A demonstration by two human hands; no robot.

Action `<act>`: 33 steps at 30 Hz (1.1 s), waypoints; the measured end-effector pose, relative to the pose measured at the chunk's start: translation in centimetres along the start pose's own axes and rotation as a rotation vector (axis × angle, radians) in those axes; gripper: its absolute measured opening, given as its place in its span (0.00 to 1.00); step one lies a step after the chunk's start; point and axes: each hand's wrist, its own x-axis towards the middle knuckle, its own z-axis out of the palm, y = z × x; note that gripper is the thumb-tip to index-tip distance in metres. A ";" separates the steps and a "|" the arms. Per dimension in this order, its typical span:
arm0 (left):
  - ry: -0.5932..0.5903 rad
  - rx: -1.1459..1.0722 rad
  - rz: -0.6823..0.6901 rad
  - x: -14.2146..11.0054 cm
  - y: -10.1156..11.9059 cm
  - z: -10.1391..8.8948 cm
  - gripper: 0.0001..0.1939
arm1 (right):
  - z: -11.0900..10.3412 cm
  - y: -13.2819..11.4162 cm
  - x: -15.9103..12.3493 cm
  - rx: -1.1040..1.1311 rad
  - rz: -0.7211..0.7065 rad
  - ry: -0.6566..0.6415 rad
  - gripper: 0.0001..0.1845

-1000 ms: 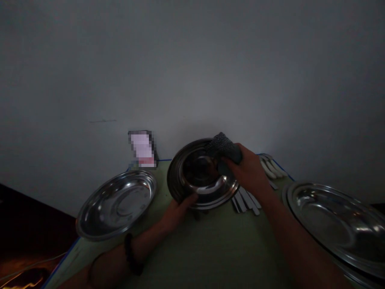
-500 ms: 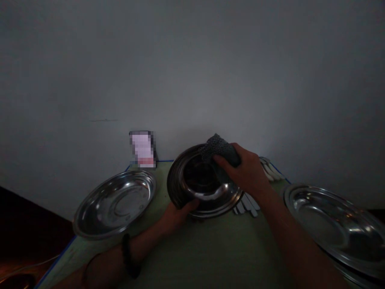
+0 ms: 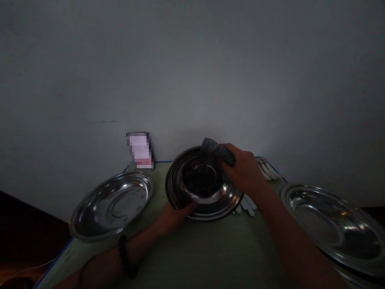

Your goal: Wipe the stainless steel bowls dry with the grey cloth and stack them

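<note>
My left hand [image 3: 177,212] grips the near-left rim of a shiny metal plate [image 3: 207,206], thumb on the inside and fingers hidden beneath. The plate is tilted up toward me above the table. In my right hand [image 3: 243,166] is a bunched dark checked cloth [image 3: 213,150], pressed at the plate's upper right rim. Behind the plate and my right arm, several pieces of cutlery with pale handles [image 3: 248,206] lie partly hidden.
To the left, a second metal plate [image 3: 90,230] rests on the green table [image 3: 192,257]. Stacked metal plates [image 3: 315,237] stand at the right edge. A phone with a blurred screen [image 3: 140,150] leans on the wall [image 3: 192,80]. More cutlery [image 3: 267,170] lies at the back right.
My right hand and the cloth have shifted slightly left and down along the plate's rim. The plate's tilt has changed a little; my left hand keeps its hold.
</note>
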 end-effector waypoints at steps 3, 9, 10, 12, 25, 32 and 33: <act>0.037 0.063 0.010 0.3 0.0 0.2 0.29 | 0.0 -0.4 -0.1 -0.093 0.085 -0.035 0.11; 0.112 0.066 0.032 0.1 0.7 0.5 0.27 | 0.0 -0.6 -0.3 -0.216 0.154 -0.051 0.09; 0.121 0.059 0.022 0.0 0.8 0.5 0.26 | 0.1 -0.5 -0.3 -0.212 0.153 -0.048 0.09; 0.125 0.035 0.000 -0.1 0.6 0.6 0.24 | 0.1 -0.4 -0.3 -0.211 0.157 -0.052 0.09; 0.117 0.110 0.074 -0.2 0.7 0.6 0.28 | 0.7 -0.2 0.3 0.002 -0.109 0.191 0.08; 0.103 0.098 0.075 -0.2 0.5 0.7 0.28 | 1.0 -0.4 0.3 0.001 -0.064 0.235 0.08; 0.104 0.084 0.045 -0.2 0.6 0.7 0.28 | 1.0 -0.6 0.2 -0.003 -0.035 0.237 0.08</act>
